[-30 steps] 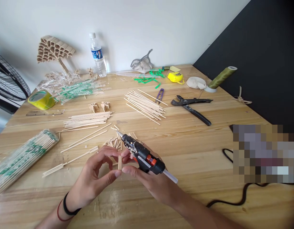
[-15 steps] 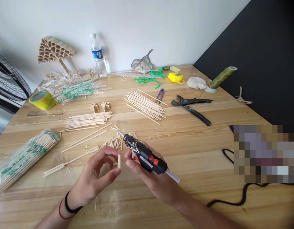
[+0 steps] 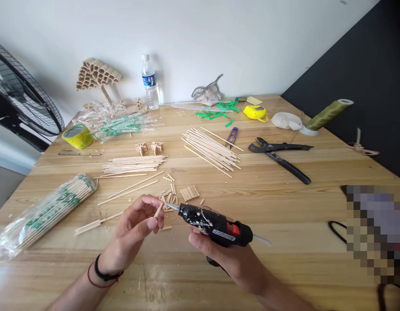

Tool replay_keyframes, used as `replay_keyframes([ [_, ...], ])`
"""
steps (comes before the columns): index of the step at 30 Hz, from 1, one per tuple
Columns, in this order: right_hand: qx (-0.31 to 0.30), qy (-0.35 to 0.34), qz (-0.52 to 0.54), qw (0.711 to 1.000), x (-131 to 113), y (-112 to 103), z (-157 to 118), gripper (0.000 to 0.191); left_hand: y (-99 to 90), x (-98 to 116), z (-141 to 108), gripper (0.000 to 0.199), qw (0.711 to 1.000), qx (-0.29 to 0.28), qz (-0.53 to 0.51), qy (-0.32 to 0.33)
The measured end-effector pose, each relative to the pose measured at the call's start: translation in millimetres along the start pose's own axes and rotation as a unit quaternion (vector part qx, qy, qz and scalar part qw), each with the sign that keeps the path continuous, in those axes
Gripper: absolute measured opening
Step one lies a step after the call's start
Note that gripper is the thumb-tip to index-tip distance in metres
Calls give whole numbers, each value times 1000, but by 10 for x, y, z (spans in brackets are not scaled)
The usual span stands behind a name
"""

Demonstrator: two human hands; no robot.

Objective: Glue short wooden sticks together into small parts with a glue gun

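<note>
Left hand (image 3: 131, 232): I pinch a short wooden piece (image 3: 158, 211), well inside the worktop (image 3: 187, 278)'s left edge.
Right hand (image 3: 234, 258): wrapped round my glue gun (image 3: 216, 225), nozzle (image 3: 173, 207) beside it.
Stick clusters (image 3: 157, 147): two, seemingly assembled.
Cut pieces (image 3: 173, 189): several loose, apparently unjoined.

The person's left hand (image 3: 130, 231) is pinched, thumb (image 3: 141, 229) opposing bent fingers (image 3: 147, 201). Right of those fingertips, and apart, the right hand (image 3: 232, 259) is curled in a grip, thumb pointing toward them. Left forearm (image 3: 79, 291) and right forearm (image 3: 277, 289) slant inward below.
</note>
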State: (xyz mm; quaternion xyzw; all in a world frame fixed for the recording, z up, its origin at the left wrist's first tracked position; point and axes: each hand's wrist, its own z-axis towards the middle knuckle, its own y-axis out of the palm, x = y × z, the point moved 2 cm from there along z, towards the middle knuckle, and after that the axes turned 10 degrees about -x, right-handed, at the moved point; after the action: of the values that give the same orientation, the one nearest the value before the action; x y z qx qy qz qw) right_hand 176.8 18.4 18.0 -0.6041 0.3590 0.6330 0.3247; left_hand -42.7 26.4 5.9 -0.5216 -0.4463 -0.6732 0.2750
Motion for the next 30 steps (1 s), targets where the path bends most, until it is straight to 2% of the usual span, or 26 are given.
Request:
replay_keyframes([
  [7,-10,10,-1,1000,85,-9,-55,32,-11,-32,-10,28,1000,-20,-11,1],
  [15,-30,-18,-21,999,26,-2,-61,21,42,8,6,30,999,-43,-29,8],
  [30,-44,-14,-26,999,23,-4,-33,24,16,-12,-15,33,999,-44,-18,-1],
])
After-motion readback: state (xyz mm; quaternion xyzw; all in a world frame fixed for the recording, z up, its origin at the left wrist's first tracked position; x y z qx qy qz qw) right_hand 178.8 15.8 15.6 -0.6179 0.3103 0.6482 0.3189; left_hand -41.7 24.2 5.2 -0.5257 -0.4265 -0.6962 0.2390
